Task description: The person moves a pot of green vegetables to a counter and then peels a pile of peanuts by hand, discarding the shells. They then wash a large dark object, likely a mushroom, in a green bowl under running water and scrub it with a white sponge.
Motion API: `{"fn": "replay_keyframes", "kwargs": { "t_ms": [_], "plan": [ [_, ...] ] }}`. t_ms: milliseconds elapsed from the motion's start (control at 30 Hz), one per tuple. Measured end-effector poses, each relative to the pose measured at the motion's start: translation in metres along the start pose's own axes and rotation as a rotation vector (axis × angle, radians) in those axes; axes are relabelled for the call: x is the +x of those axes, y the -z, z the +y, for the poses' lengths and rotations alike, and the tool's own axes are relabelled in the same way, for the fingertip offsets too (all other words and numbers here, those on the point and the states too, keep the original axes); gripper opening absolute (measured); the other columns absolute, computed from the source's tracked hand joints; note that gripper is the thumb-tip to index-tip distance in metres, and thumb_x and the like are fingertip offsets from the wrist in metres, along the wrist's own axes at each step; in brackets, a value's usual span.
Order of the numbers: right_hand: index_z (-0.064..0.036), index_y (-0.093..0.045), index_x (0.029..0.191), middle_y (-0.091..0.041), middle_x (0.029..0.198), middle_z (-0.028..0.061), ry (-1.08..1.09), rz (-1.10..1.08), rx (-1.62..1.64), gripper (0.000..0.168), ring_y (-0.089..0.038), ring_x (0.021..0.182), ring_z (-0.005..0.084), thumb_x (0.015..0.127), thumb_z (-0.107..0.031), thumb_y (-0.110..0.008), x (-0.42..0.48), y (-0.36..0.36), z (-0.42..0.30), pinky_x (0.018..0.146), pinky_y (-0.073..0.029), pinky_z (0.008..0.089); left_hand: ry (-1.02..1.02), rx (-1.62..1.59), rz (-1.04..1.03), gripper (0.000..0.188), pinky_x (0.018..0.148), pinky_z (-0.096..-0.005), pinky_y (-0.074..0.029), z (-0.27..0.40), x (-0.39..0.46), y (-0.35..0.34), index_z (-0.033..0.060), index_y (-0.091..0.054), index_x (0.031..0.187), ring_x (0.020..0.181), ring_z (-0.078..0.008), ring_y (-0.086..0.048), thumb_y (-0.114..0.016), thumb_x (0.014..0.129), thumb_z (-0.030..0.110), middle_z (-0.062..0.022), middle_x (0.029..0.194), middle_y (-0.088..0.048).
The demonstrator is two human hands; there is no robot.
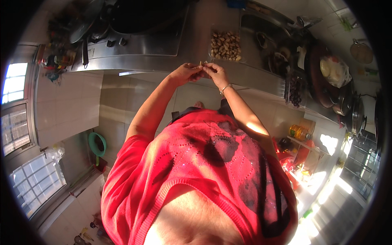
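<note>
A clear plastic container holds many pistachio nuts in their shells (226, 46) on the steel counter, just beyond my hands. My left hand (186, 73) comes in from the left side of the picture, its thumb and fingers pinched on a small pale nut (201, 63). Close against it, my right hand (216, 72) wears a bracelet (226, 88) at the wrist, and its thumb and forefinger meet at a small whitish piece, perhaps shell. The fingertips of both hands come together near the counter's front edge. Fine detail between them is too small to tell.
A gas hob (150, 43) with a large dark wok (134, 15) stands at the left. To the right are a sink (254, 24), a tray of grapes (294, 92) and a bag of pale food (335, 72). The counter's front edge (196, 59) runs before me.
</note>
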State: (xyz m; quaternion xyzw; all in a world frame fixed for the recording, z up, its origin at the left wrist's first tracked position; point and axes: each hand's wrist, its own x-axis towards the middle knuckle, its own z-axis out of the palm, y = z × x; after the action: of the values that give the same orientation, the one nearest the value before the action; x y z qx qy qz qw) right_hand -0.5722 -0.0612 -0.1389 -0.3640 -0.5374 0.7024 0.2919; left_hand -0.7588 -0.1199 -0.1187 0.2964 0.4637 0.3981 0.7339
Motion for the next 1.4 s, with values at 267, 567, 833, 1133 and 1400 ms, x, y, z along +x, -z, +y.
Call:
{"fn": "replay_keyframes", "kwargs": {
  "t_ms": [267, 567, 833, 1133, 1400],
  "plan": [
    [-0.008, -0.069, 0.100, -0.064, 0.080, -0.0024, -0.039, 0.053, -0.090, 0.013, -0.059, 0.076, 0.0067, 0.091, -0.016, -0.066, -0.003, -0.009, 0.000, 0.066, -0.051, 0.0257, -0.006, -0.125, 0.006, 0.024, 0.070, -0.0267, -0.052, -0.010, 0.001, 0.003, -0.0016, -0.061, 0.106, 0.079, -0.0138, -0.062, -0.053, 0.097, 0.019, -0.0088, 0.095, -0.066],
    [-0.006, -0.069, 0.098, -0.068, 0.081, 0.0056, 0.197, 0.402, -0.252, 0.015, -0.064, 0.072, 0.0145, 0.090, -0.018, -0.065, 0.012, -0.011, 0.031, 0.066, -0.050, 0.0283, 0.001, -0.277, 0.135, 0.023, 0.067, -0.0267, -0.051, -0.014, 0.024, -0.018, -0.0006, -0.063, 0.109, 0.076, -0.0153, -0.063, -0.057, 0.095, 0.017, -0.0073, 0.091, -0.065],
    [-0.004, -0.069, 0.096, -0.068, 0.075, 0.0039, -0.272, 0.461, -0.290, 0.013, -0.061, 0.056, 0.0104, 0.091, -0.014, -0.062, 0.011, -0.004, 0.015, 0.047, -0.048, 0.0259, -0.022, -0.392, 0.229, 0.025, 0.069, -0.0296, -0.052, -0.035, 0.011, 0.018, 0.0001, -0.063, 0.112, 0.081, -0.0196, -0.064, -0.056, 0.094, 0.016, -0.0093, 0.093, -0.066],
    [-0.005, -0.056, 0.103, -0.060, 0.082, 0.0029, 0.235, 0.294, -0.318, 0.018, -0.060, 0.067, 0.0118, 0.087, -0.006, -0.064, -0.023, -0.008, -0.021, 0.057, -0.051, 0.0285, -0.337, -1.063, -0.077, 0.053, 0.111, -0.0428, -0.034, 0.028, -0.040, -0.036, -0.0015, -0.048, 0.134, 0.132, -0.0349, -0.042, -0.051, 0.089, 0.025, -0.0224, 0.139, -0.046],
    [-0.012, -0.062, 0.098, -0.057, 0.088, 0.0037, 0.759, 0.055, -0.852, 0.023, -0.060, 0.082, 0.0223, 0.078, -0.014, -0.073, -0.025, -0.047, -0.115, 0.071, -0.050, 0.0349, -0.423, -1.163, -0.214, 0.066, 0.113, -0.0449, -0.028, 0.046, -0.055, -0.064, -0.0019, -0.037, 0.142, 0.132, -0.0325, -0.040, -0.045, 0.093, 0.042, -0.0206, 0.145, -0.039]
  ]
}}
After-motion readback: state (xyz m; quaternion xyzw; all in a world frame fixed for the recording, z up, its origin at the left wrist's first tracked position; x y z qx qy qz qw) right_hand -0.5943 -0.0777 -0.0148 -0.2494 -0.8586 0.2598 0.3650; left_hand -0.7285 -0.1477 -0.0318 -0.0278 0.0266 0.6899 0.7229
